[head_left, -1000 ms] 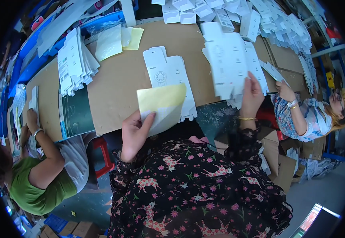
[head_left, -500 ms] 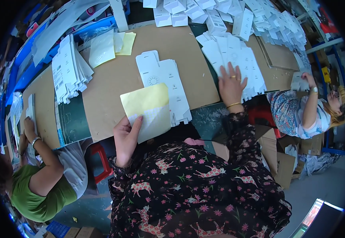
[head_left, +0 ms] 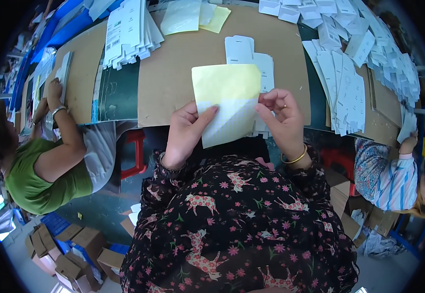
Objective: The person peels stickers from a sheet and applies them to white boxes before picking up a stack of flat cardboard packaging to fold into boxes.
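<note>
My left hand (head_left: 189, 129) grips a yellow-and-white sheet of small stickers (head_left: 229, 110), its thumb pressed on the front near the left edge. Plain yellow backing shows across the top; faint rows cover the paler lower part. At the sheet's right edge is my right hand (head_left: 284, 117), its thumb and curled fingers brought together on that edge. Whether a single sticker is between them is too small to tell. Behind the sheet, partly covered by it, lies a flat white folding carton (head_left: 265, 68) on brown cardboard (head_left: 166, 80).
Stacks of flat white cartons lie at the left (head_left: 129, 36) and right (head_left: 342, 93). Folded white boxes (head_left: 390, 53) pile up at far right. More yellow sheets (head_left: 216, 19) rest at the back. Co-workers sit at the left (head_left: 51, 161) and right (head_left: 393, 178).
My right hand has left the right-hand carton stack and come to the sheet's right edge. The sheet is still in my left hand. The whole view has shifted.
</note>
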Tool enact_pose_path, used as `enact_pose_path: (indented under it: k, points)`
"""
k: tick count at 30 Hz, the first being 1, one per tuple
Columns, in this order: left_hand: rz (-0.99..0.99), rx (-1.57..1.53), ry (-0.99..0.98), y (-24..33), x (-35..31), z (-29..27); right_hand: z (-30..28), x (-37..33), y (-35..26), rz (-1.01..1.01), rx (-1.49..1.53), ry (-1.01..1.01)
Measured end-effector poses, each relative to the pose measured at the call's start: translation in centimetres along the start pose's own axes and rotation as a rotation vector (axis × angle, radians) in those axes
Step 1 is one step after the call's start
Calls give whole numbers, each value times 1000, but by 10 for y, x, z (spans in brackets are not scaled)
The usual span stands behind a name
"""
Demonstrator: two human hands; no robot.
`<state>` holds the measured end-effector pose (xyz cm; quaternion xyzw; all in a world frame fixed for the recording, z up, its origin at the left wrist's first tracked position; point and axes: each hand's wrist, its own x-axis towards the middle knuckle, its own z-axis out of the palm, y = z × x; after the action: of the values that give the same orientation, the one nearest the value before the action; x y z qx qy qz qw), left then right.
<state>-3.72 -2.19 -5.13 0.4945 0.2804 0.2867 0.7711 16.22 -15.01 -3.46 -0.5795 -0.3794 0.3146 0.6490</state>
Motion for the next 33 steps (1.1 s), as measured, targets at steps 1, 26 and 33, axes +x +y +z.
enact_pose_path:
  k: [1, 26, 33]
  points:
    - [9, 5, 1, 1, -1, 1, 4, 2, 1, -20, -52, 1]
    - [170, 185, -49, -1, 2, 8, 25, 22, -16, -606, -729, -167]
    - [65, 137, -45, 0, 1, 10, 25, 26, -19, -666, -755, -184]
